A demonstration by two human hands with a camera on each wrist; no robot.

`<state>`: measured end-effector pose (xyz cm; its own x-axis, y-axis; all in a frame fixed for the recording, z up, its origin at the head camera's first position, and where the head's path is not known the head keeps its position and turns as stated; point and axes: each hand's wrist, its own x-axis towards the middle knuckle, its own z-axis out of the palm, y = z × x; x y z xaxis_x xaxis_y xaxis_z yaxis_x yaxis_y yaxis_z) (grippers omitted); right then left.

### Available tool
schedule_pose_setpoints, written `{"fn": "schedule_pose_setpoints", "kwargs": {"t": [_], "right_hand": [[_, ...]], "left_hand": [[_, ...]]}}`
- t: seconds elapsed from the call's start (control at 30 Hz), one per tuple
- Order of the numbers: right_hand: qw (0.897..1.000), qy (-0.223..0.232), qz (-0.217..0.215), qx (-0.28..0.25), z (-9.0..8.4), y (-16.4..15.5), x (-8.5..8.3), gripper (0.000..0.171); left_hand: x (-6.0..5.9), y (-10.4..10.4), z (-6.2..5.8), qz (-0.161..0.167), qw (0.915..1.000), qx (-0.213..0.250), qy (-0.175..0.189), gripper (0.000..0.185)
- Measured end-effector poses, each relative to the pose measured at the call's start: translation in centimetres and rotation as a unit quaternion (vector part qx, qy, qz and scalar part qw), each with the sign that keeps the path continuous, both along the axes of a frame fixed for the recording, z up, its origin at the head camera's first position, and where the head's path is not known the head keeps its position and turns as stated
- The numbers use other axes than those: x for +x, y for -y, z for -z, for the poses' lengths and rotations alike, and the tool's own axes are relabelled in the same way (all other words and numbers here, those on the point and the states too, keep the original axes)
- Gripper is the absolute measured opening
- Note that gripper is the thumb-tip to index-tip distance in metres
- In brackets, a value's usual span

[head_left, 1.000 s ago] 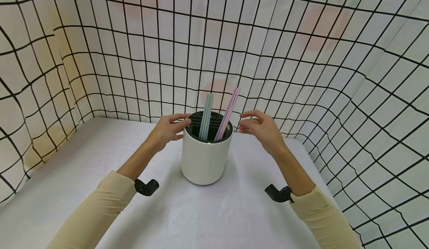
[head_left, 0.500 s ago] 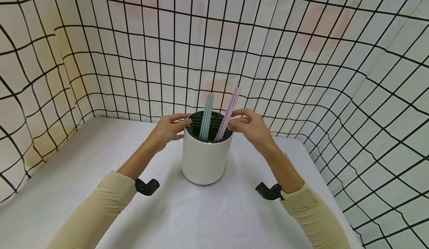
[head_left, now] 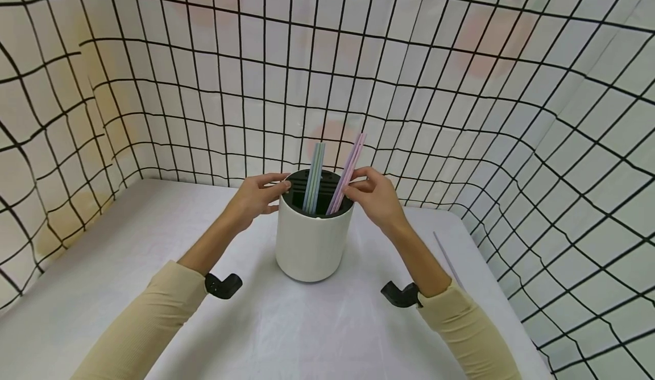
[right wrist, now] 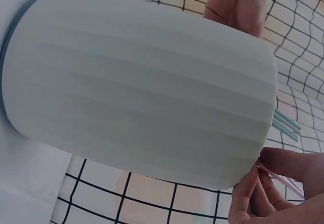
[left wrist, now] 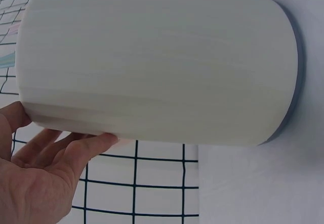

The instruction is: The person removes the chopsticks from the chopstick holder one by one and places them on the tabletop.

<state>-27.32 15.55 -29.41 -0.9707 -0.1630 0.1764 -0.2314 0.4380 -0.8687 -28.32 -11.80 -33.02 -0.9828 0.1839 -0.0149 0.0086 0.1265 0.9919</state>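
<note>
- Pink straws [head_left: 348, 172] lean in the white holder [head_left: 312, 243], their long axis tilted up and toward the right, so the top ends point away from the green-blue straws [head_left: 314, 175], which stand nearly upright just beside them.
- Right hand [head_left: 376, 198] sits at the holder's right rim, right where the pink straws cross it; thumb and fingertips [right wrist: 248, 193] close narrowly on the shafts, pinching them just above the rim.
- Left hand [head_left: 256, 198] rests against the opposite side of the holder with loosely curved fingers [left wrist: 76, 150] laid on its wall, gripping nothing else.
- The right hand is clearly the nearer one to the pink straws; the left is separated from them by the holder's black slotted insert [head_left: 299, 189].
- The holder stands upright on the white table [head_left: 286, 329], between both forearms.
- A loose pale straw [head_left: 447, 260] lies on the table well to the right.
</note>
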Motion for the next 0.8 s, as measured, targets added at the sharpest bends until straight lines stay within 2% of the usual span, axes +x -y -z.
{"fn": "schedule_pose_setpoints", "kwargs": {"t": [0.43,0.8], "right_hand": [[0.999,-0.001,0.000,-0.042,-0.6,-0.1,0.0,0.024],[0.996,-0.028,-0.005,-0.088,-2.9,-0.6,0.3,0.026]], "left_hand": [[-0.1,0.1,0.1,0.001,1.0000,0.001,-0.001,0.049],[-0.1,0.0,0.0,-0.003,1.0000,-0.004,-0.001,0.048]]}}
